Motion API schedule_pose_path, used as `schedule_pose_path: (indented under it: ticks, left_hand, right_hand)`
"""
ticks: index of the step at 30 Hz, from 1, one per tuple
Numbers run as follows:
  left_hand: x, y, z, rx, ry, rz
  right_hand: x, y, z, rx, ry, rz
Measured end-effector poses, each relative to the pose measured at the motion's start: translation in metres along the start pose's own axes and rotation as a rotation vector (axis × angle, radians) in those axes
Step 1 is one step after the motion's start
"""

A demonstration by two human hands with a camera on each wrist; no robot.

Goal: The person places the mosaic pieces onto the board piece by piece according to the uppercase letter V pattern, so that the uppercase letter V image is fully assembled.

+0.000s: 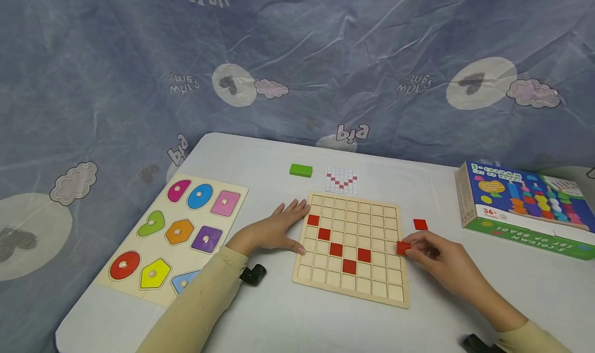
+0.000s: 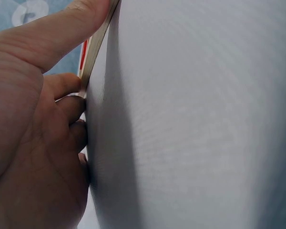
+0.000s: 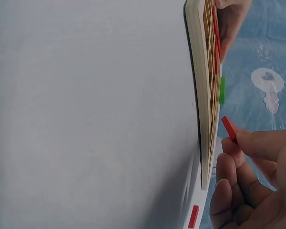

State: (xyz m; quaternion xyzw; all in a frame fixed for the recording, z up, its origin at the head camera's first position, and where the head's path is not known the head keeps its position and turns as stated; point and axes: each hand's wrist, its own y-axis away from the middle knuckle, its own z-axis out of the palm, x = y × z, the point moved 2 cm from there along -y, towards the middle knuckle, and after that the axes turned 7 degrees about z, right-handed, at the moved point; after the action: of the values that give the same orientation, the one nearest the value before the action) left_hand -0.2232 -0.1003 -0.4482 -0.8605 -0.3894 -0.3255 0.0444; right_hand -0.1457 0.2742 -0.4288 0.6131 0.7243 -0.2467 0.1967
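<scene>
A wooden grid board (image 1: 381,284) lies on the table with several red square tiles (image 1: 349,267) set in its cells. My left hand (image 1: 274,230) rests at the board's left edge, fingers spread, thumb and fingertips touching the rim. Between thumb and fingers, my right hand (image 1: 446,262) pinches a red tile (image 3: 229,129) over the board's right edge. Another red tile (image 1: 420,224) lies loose on the table, right of the board. Behind the board is a small pattern card (image 1: 342,180), printed with a grid and pinkish-red squares in a V.
A wooden knob puzzle (image 1: 155,224) with coloured shapes lies at the left. A green block (image 1: 301,171) sits behind the board, left of the card. On the right stands a colourful toy box (image 1: 525,203). A patterned blue cloth (image 1: 297,59) hangs behind the table.
</scene>
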Motion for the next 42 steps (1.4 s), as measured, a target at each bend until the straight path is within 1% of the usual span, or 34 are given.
schedule_pose_path:
  ticks: [3,8,20,29,34,42]
  left_hand:
    - [0.0,0.0,0.0,0.002,0.007,0.005]
    - [-0.002,-0.001,0.001,0.004,0.006,0.0]
    - [-0.004,-0.001,0.002,0.004,0.002,0.011]
    - [-0.003,-0.001,0.002,0.002,0.001,-0.001]
    - [-0.003,-0.002,0.002,0.0,-0.008,0.002]
    - [-0.003,-0.001,0.002,0.002,-0.004,0.003]
  right_hand:
    - [-0.004,-0.003,0.004,-0.013,-0.019,-0.003]
    - [-0.012,-0.006,0.011,-0.023,-0.05,-0.034]
    - [-0.023,-0.011,0.023,-0.019,-0.035,-0.054]
    - [-0.028,-0.016,0.026,-0.041,-0.02,-0.02]
    - [-0.029,-0.019,0.029,-0.056,-0.022,-0.004]
    - [-0.031,-0.02,0.031,-0.061,-0.019,-0.005]
